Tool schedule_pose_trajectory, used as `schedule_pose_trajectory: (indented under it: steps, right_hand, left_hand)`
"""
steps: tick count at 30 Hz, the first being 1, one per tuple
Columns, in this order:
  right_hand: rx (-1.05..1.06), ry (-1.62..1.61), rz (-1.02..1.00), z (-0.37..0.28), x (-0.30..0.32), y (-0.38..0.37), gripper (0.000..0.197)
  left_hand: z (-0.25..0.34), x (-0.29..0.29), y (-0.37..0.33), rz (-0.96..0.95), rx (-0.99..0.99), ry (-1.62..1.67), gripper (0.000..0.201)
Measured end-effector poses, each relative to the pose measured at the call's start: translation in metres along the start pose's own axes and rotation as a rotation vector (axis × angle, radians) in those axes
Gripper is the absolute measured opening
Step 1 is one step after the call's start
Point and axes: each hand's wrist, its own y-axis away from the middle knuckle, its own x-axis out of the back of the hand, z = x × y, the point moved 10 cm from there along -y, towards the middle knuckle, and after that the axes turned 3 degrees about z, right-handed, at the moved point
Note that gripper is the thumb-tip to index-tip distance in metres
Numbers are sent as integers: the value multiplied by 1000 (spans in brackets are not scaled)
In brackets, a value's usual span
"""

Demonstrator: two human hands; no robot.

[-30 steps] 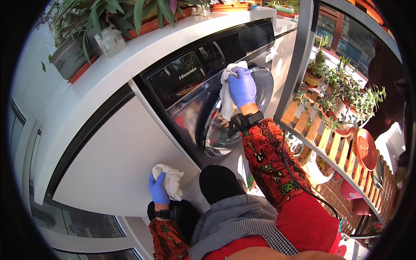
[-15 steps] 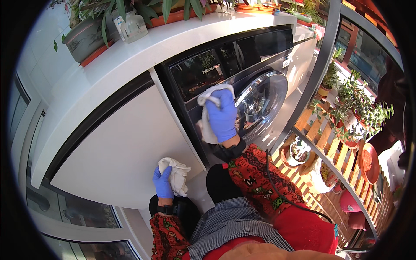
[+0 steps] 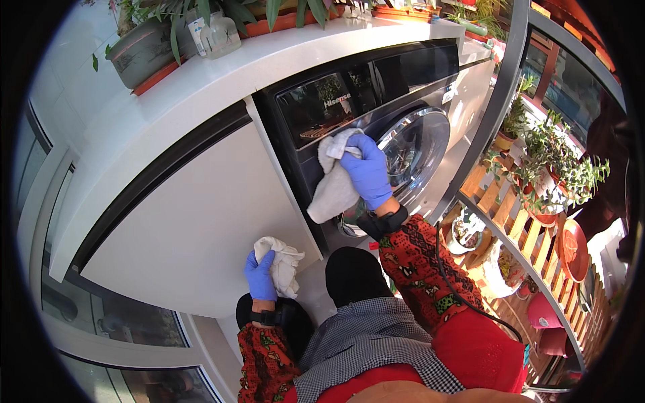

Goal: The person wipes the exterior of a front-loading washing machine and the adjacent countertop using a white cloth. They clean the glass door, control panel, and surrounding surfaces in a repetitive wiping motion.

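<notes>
Since a second ago, the right hand [image 3: 368, 171] has moved leftward across the washing machine [image 3: 406, 70], gripping a white cloth [image 3: 334, 191] at the door's [image 3: 426, 144] left side. Left of the machine, the left hand [image 3: 261, 277] clutches a second cloth [image 3: 286, 270]. Above-left of the machine, a gray pot [image 3: 141, 59] holds a plant; right of the machine, a rack [image 3: 502, 101] bears potted plants [image 3: 554, 158].

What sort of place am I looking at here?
Probably a home balcony or sunroom doubling as a laundry area: a front-loading washing machine sits under a white counter, and potted plants crowd a sunlit slatted shelf.
</notes>
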Motion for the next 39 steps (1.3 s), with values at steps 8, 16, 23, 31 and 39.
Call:
schedule_pose_trajectory:
  steps: [8,16,23,31,39]
  right_hand:
    - [639,44,-44,-81,-51,5,27]
    - [973,645,-271,-4,-84,101,25]
    - [976,439,-79,-105,-59,64,21]
    - [1201,864,-333,-41,-112,72,21]
    - [790,1061,-580,14,-108,123,19]
  left_hand:
    - [1,0,6,11,8,-7,27]
    - [8,10,5,32,-63,91,33]
    - [14,4,9,1,-58,103,33]
    - [10,11,4,-50,-115,116,25]
    - [14,14,12,63,-18,54,24]
